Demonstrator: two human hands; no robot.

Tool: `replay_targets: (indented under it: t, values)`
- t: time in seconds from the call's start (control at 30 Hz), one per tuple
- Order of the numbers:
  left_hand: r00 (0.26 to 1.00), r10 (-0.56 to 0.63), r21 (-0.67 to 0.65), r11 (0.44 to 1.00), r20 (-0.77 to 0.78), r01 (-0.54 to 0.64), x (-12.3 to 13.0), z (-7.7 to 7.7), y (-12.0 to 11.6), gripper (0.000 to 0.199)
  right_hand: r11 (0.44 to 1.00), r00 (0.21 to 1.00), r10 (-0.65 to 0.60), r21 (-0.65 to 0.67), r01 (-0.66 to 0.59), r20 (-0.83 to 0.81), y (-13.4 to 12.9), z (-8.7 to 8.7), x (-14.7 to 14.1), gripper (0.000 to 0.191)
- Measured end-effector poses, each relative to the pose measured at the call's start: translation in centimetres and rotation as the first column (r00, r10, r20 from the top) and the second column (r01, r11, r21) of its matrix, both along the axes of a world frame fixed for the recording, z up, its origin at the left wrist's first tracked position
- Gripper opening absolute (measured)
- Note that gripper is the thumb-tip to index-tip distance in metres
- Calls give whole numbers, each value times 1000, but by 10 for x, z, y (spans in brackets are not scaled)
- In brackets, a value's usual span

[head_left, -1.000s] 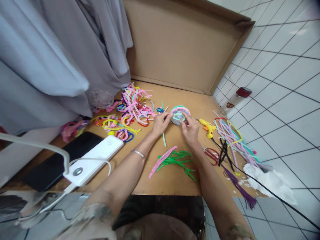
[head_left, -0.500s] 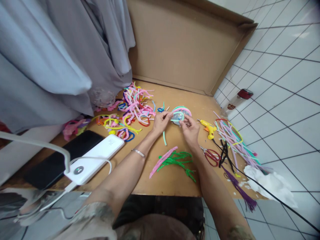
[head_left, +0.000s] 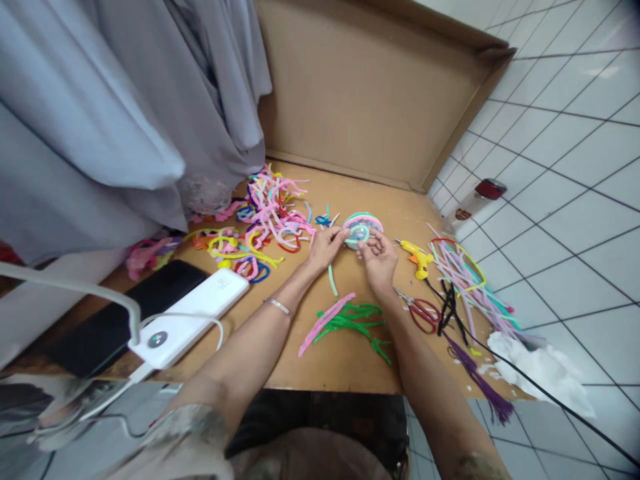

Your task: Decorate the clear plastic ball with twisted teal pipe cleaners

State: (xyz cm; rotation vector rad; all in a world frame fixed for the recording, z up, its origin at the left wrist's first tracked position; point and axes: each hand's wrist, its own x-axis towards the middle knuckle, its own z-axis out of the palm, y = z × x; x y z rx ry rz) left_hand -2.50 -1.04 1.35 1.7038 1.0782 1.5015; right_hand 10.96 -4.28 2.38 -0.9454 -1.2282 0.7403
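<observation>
Near the middle of the table, my left hand [head_left: 327, 246] pinches a mint green pipe cleaner [head_left: 333, 280], whose loose end hangs down below the fingers. The pipe cleaner curls into a loop, and my right hand [head_left: 379, 259] pinches the loop's right side. Right behind the loop lies a round clear piece [head_left: 364, 221] edged with pink and green strips. Nearer to me, between my forearms, a pink fuzzy strip [head_left: 327, 323] rests beside several green pipe cleaners [head_left: 350, 321].
A heap of coloured pipe cleaners [head_left: 273, 207] lies at the left, behind a white power bank [head_left: 193, 320] and a black phone [head_left: 130, 320]. A yellow glue gun [head_left: 417, 257], red scissors [head_left: 425, 315] and lilac pipe cleaners [head_left: 463, 280] are at the right.
My left hand has shifted slightly to the right and down, and the loop looks more closed. The pipe cleaner's hanging end has swung a little to the right.
</observation>
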Motion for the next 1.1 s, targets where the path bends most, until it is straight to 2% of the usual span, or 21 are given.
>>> replay_targets:
  t: [0.1,0.4,0.67,0.83,0.97,1.1]
  values:
    - [999,-28,-16,999,46,29,-1,-1,3,45,999,998,6,33,-8,58,-1,0,1,40]
    - [952,-220,-119,961,214,249,-6,-7,13,33,996,975,-41,81,23,221,4,-4,11,39]
    - [929,-197,-202,942,314,268,-5,-11,18,29,988,957,-132,111,107,258,7,-8,13,38]
    - [941,-195,-196,947,278,254,-7,-11,19,31,989,961,-110,124,80,253,4,-3,11,39]
    - [961,-192,-177,957,200,228,-11,-8,17,33,996,975,-54,84,37,214,3,1,10,40]
    - [972,-198,-153,964,129,217,-14,-6,17,39,997,985,-50,62,41,167,4,1,10,41]
